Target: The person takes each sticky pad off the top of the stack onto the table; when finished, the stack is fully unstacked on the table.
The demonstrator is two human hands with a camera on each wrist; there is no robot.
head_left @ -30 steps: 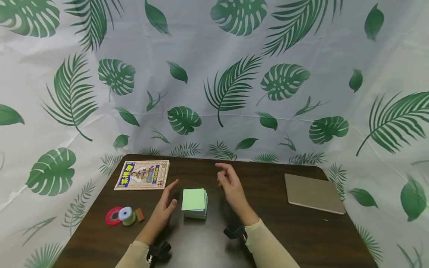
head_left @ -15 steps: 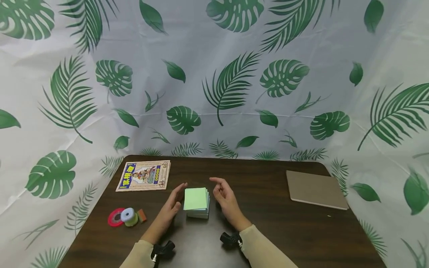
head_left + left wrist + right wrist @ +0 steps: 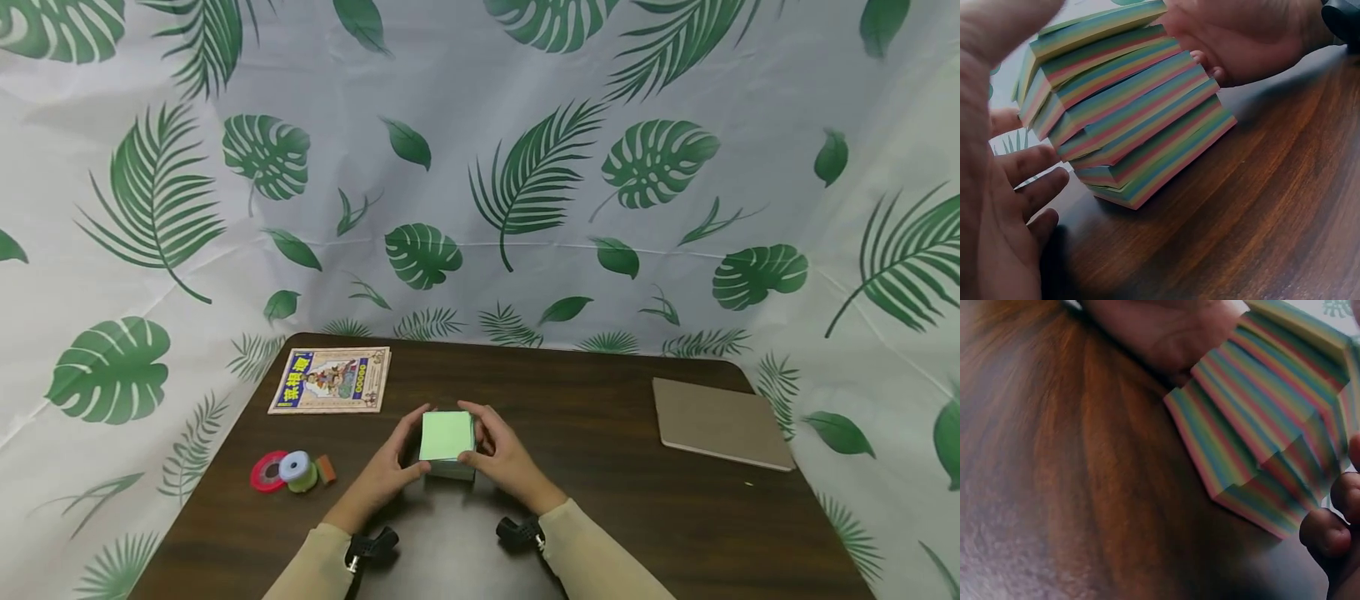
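A stack of sticky notes (image 3: 447,437) with a pale green top sheet stands on the dark wooden table (image 3: 637,517). Its rainbow-striped layers (image 3: 1129,119) are twisted out of line, shown close up in both wrist views (image 3: 1260,437). My left hand (image 3: 390,468) wraps its left side, thumb at the near corner and fingers along the far edge. My right hand (image 3: 501,454) grips the right side the same way. In the left wrist view my left fingers (image 3: 1029,187) lie beside the stack's base and the right hand (image 3: 1254,44) presses its far side.
A picture booklet (image 3: 331,380) lies at the back left. A red tape ring (image 3: 262,473) and small tape rolls (image 3: 300,472) sit left of my hands. A flat brown board (image 3: 720,422) lies at the right. A leaf-printed cloth (image 3: 480,208) walls in the table.
Both hands came in from either side of the stack, lowered, and now grip it. The stack has stayed in place on the table.
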